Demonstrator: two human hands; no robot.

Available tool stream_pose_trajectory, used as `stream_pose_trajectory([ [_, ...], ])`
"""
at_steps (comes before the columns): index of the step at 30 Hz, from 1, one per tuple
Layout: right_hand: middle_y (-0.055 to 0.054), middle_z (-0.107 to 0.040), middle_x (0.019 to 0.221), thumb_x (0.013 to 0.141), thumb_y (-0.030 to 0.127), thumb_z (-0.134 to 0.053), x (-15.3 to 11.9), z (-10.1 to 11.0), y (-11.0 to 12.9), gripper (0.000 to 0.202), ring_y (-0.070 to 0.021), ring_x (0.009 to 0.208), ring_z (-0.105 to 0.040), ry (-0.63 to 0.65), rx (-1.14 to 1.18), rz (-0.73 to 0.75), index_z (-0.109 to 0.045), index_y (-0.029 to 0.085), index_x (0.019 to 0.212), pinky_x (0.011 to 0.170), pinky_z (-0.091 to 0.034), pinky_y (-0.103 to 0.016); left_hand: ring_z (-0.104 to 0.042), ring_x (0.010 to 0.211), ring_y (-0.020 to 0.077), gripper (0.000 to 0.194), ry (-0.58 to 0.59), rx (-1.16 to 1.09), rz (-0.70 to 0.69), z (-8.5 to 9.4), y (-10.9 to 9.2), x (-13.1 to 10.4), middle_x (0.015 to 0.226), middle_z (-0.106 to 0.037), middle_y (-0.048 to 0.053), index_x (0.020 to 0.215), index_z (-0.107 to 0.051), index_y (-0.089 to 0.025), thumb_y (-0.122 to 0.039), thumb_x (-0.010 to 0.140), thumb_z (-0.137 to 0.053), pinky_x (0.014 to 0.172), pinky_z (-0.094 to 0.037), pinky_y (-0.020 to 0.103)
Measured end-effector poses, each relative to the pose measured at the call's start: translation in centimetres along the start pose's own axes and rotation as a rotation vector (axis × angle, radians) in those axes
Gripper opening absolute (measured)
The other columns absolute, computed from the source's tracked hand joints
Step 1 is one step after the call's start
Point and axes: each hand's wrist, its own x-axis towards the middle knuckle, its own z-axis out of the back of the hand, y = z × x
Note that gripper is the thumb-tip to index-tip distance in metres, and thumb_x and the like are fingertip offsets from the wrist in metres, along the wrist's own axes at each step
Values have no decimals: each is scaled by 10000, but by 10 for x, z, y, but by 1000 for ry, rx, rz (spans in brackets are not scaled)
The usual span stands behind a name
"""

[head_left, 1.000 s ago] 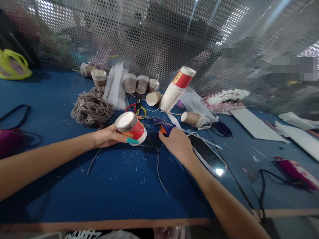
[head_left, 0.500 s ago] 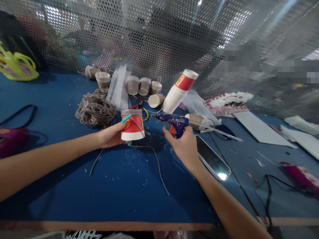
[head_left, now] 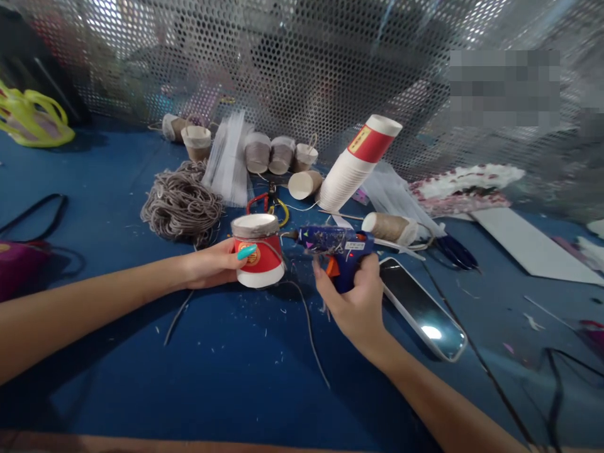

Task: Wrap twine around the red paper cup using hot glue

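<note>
My left hand (head_left: 219,261) is closed round a red and white paper cup (head_left: 258,267), its thumb against the red band. Grey cord (head_left: 255,228) is wound round the cup's upper edge, and a loose length (head_left: 309,327) trails from it onto the table. In my right hand (head_left: 356,308) is a blue hot glue gun (head_left: 330,240), gripped by its handle near the orange trigger. The gun's nozzle points left and is very close to the cup's right side; whether it touches I cannot tell. A tangled hank of grey cord (head_left: 182,201) lies behind my left hand.
A tilted stack of paper cups (head_left: 352,173) stands behind the glue gun. Several cord-wrapped cups (head_left: 257,153) line the back by the perforated metal screen (head_left: 264,69). A phone (head_left: 422,308) lies right of my right hand. Scissors (head_left: 283,212) with yellow and red handles lie behind the cup.
The cup has tilted so its upper opening now shows. The glue gun's nozzle has come down beside the cup's rim. The camera view has shifted slightly.
</note>
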Motion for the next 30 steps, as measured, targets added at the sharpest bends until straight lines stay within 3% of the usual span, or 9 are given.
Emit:
stream_pose_trajectory([
  [12, 13, -601, 730, 742, 358, -668, -5, -2, -2, 338, -178, 627, -618, -12, -30, 93, -390, 256, 906, 517, -515, -338, -649, 1093, 297, 611, 11, 56, 32, -2, 2, -3, 1105, -722, 137, 1116, -670, -165, -481, 627, -853, 963, -456, 410],
  [22, -11, -616, 779, 752, 359, -647, -5, -2, 0, 345, -199, 651, -631, -21, -54, 131, -379, 260, 945, 545, -512, -357, -680, 1041, 226, 577, -20, -37, 20, -10, 0, -2, 1115, -733, 99, 1126, -687, -199, -464, 641, -852, 934, -491, 343],
  [30, -10, -583, 741, 752, 384, -641, -5, -2, -3, 340, -213, 643, -613, -45, -115, 126, -361, 267, 904, 552, -483, -365, -678, 1040, 234, 598, -24, -45, 38, -7, 2, -2, 1125, -726, 116, 1137, -675, -182, -479, 646, -843, 919, -497, 338],
])
